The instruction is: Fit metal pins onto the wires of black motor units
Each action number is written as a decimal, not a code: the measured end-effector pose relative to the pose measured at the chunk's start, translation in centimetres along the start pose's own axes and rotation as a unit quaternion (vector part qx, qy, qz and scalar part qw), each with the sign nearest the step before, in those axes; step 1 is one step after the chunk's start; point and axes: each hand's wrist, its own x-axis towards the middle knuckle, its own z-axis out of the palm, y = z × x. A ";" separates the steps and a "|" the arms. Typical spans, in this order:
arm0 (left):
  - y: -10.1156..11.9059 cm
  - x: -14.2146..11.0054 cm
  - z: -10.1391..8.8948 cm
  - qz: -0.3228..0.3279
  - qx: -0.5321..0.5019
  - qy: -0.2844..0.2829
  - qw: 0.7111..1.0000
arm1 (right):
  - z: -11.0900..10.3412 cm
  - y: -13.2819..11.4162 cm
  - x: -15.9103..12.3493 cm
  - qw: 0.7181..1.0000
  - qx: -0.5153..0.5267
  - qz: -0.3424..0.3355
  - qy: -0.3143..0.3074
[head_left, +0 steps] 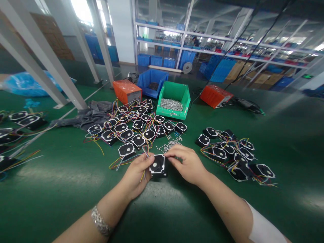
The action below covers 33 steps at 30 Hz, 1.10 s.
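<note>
My left hand (pixel 138 172) is closed around a square black motor (pixel 157 165) with a pale frame around its face, a round hub and thin coloured wires, which pass by the fingers. At its upper right corner, the thumb and forefinger of my right hand (pixel 186 163) are pinched together. Whatever lies between those fingertips is too small to make out. Just beyond the hands is a loose pile of silver screws (pixel 172 144). Behind and to the left lie several similar motors (pixel 126 135) with tangled wires.
Another group of motors (pixel 227 148) lies to the right. At the back stand a green bin (pixel 174 89) of screws, a blue bin (pixel 152 79) and two orange boxes (pixel 128 91), (pixel 215 96). A grey cloth (pixel 93 114) lies left, near white metal posts (pixel 48 54).
</note>
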 end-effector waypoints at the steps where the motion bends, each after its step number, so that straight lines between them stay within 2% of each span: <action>1: 0.1 0.0 0.0 0.001 -0.003 0.002 1.000 | 0.0 0.0 0.0 1.000 0.015 0.016 0.010; 3: 0.3 -0.1 -0.1 0.009 0.012 -0.005 1.000 | 0.0 0.1 0.1 0.996 0.051 0.064 0.041; 6: 0.4 -0.5 -0.1 0.014 0.066 -0.058 0.996 | -0.1 0.0 0.1 0.979 0.125 0.141 0.078; 9: 0.2 -0.7 -0.3 -0.002 0.123 -0.102 0.987 | -0.1 -0.4 0.1 0.964 0.198 0.171 0.044; 13: -0.2 -0.6 -0.5 -0.018 0.176 -0.114 0.978 | 0.1 -1.0 0.0 0.961 0.225 0.155 -0.030; 17: -0.2 -0.5 -0.5 -0.018 0.193 -0.124 0.973 | 0.6 -1.1 -0.1 0.975 0.188 0.111 -0.033; 22: -0.2 -0.5 -0.6 -0.017 0.200 -0.124 0.972 | 0.7 -0.8 -0.2 0.992 0.120 0.010 -0.022; 29: 0.2 -0.7 -0.2 0.027 0.206 -0.110 0.972 | 0.3 -0.7 0.0 0.988 0.120 -0.034 -0.096; 31: 1.0 -0.7 -0.4 0.036 0.246 -0.107 0.963 | 0.0 0.0 0.2 0.993 0.086 -0.024 -0.077; 33: 2.0 -0.6 -0.9 0.024 0.345 -0.112 0.932 | -0.6 1.2 0.4 1.000 0.000 0.024 -0.005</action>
